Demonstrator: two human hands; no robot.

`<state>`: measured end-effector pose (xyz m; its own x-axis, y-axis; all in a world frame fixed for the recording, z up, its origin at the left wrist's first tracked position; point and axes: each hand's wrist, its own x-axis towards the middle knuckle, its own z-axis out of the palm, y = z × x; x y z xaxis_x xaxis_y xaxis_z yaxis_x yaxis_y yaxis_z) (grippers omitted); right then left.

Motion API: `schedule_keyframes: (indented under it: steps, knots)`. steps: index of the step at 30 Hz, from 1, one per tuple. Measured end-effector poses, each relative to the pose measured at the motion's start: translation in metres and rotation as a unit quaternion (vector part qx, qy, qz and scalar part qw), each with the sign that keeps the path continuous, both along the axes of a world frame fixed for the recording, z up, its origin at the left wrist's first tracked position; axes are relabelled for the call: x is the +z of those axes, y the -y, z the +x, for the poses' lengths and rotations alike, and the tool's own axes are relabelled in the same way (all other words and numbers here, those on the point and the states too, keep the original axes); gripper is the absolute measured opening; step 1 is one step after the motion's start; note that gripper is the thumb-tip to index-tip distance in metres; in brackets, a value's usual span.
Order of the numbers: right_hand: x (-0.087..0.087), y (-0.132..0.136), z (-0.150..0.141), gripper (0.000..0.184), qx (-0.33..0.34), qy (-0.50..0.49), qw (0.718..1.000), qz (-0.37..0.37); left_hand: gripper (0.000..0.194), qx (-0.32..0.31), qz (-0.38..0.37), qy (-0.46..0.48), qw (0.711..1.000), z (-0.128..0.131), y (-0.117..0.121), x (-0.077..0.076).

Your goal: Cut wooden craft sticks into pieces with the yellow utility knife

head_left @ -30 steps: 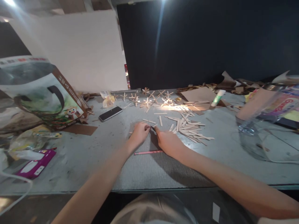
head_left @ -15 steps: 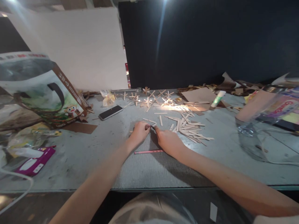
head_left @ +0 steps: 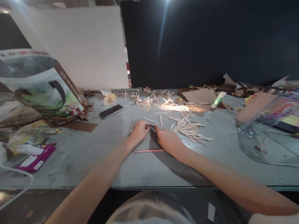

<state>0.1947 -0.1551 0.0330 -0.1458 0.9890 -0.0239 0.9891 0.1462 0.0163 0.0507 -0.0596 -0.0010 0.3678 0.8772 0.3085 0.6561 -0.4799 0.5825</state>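
Observation:
My left hand [head_left: 140, 131] is closed, thumb and fingers pinched together just above the table. Close on its right, my right hand [head_left: 170, 140] is closed too, its index finger pointing toward the left fingertips. A small dark, thin thing [head_left: 152, 126] shows between the two hands; its kind is too small to tell. Just beyond the fingers lies a flat wooden craft stick [head_left: 149, 120], with another upright stick [head_left: 161, 120] to its right. A slim pinkish-red strip [head_left: 147, 151] lies in front of the hands, its right end hidden by my right hand.
A pile of craft sticks [head_left: 191, 129] spreads right of my hands. Star-shaped stick pieces [head_left: 148, 101] stand farther back. A phone [head_left: 111, 111] and a printed bag [head_left: 53, 99] are left; a glue stick [head_left: 218, 100], cardboard [head_left: 198, 95] and clear plastic bottle [head_left: 249, 143] are right.
The camera view has shifted very slightly. Both hands keep nearly the same pose and place.

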Motion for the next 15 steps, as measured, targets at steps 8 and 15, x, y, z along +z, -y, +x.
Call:
schedule_keyframes:
  steps: [8, 15]
  knots:
    - [-0.0058, 0.0001, 0.0004, 0.059, -0.003, 0.008, 1.000, 0.002, 0.015, 0.000, 0.011, 0.015, 1.000, -0.0003, -0.0002, -0.0035]
    - [-0.0039, 0.0019, -0.0002, 0.057, -0.005, 0.002, 1.000, 0.004, 0.017, 0.001, -0.009, 0.026, 1.000, 0.0003, 0.0012, -0.0032]
